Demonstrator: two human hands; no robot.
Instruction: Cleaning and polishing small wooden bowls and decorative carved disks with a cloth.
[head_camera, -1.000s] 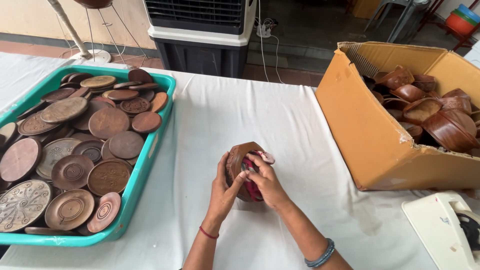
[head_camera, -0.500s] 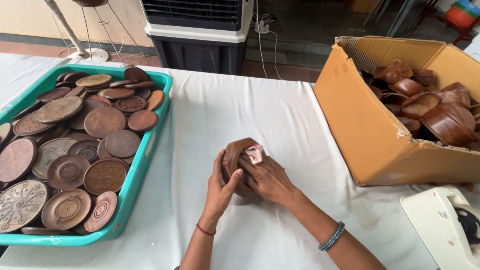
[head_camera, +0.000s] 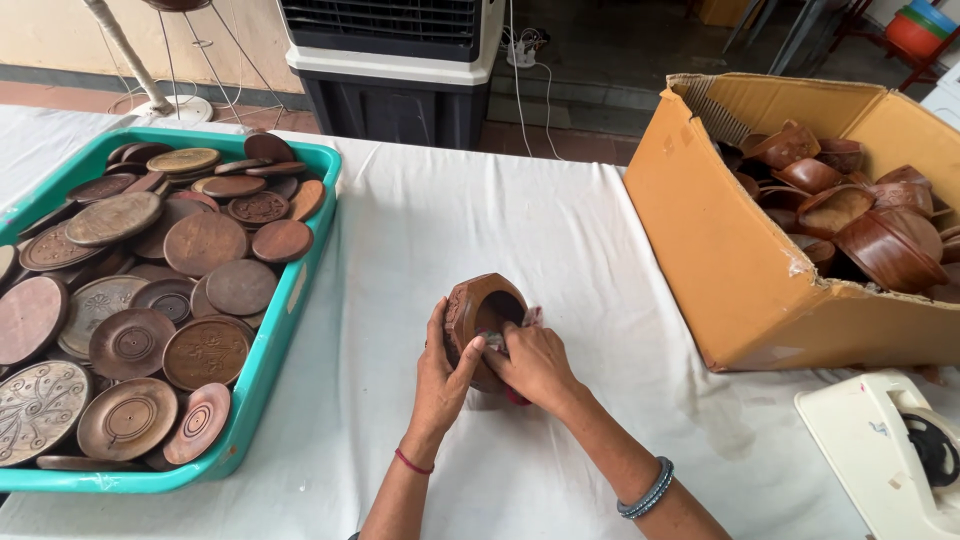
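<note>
Since the earlier frames, the wooden bowl (head_camera: 480, 325) has turned so its carved wall faces left and its open mouth tips up toward the right; both hands remain on it at the table's middle.

Head view: the left hand (head_camera: 443, 375) cups the bowl's carved side from the left, fingers closed around the wall. The right hand (head_camera: 532, 362) presses a reddish cloth (head_camera: 520, 330) at the rim, fingers closed on the cloth; it lies nearer the mouth. The bowl's axis tilts up and rightward, away from the left palm. A teal tray (head_camera: 290, 330) of round wooden lids sits well apart to the left, a cardboard box (head_camera: 730, 250) of bowls to the right, on the white tablecloth (head_camera: 560, 210).
</note>
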